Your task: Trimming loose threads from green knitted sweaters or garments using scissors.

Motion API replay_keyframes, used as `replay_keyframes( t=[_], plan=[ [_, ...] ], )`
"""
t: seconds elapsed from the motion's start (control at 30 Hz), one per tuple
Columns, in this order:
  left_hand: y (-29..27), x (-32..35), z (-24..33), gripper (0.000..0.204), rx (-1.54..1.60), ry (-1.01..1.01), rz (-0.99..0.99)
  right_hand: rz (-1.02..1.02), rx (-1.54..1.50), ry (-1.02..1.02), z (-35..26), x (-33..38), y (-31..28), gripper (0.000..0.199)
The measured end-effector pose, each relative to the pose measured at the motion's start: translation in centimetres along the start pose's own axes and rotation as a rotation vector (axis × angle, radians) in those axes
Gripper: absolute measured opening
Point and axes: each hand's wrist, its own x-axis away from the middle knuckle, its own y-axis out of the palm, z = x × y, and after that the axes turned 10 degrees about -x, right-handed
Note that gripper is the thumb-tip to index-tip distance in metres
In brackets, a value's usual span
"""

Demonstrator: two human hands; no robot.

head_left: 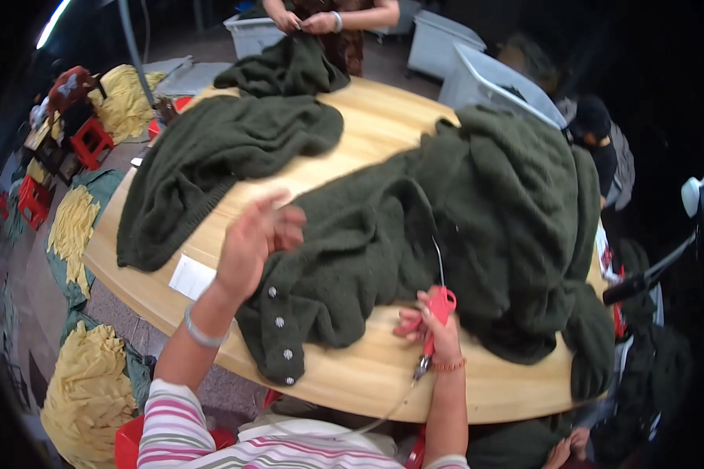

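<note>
A dark green knit cardigan [344,242] with shiny buttons along one edge lies spread on the wooden table in front of me. Above its left part my left hand [250,238] is raised with fingers apart, slightly blurred and holding nothing. My right hand [438,332] grips a red air blow gun [440,309]. The gun's thin bent nozzle points away from me over the cardigan, and a clear hose runs from its lower end toward my lap. To the right rises a large heap of dark green knitwear [516,211].
Another green knit garment [219,148] lies on the table [383,98] at far left, near a white paper [192,277]. Across the table a co-worker's hands [309,22] hold green knitwear. Pale bins [493,74] stand behind. Yellow garments [86,391] pile up at left. A lamp [692,195] juts in at right.
</note>
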Motion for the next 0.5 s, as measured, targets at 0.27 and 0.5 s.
replay_keyframes(
  t=[0.27,0.5],
  plan=[
    [1.3,14.3,-4.5,0.054,-1.538,0.465,-0.022,0.033,0.173,0.015,-0.2,3.5,0.4,0.050],
    [-1.0,13.7,-6.3,0.067,-0.858,0.074,0.210,0.002,0.430,0.030,-2.0,9.3,4.3,0.048]
  ],
)
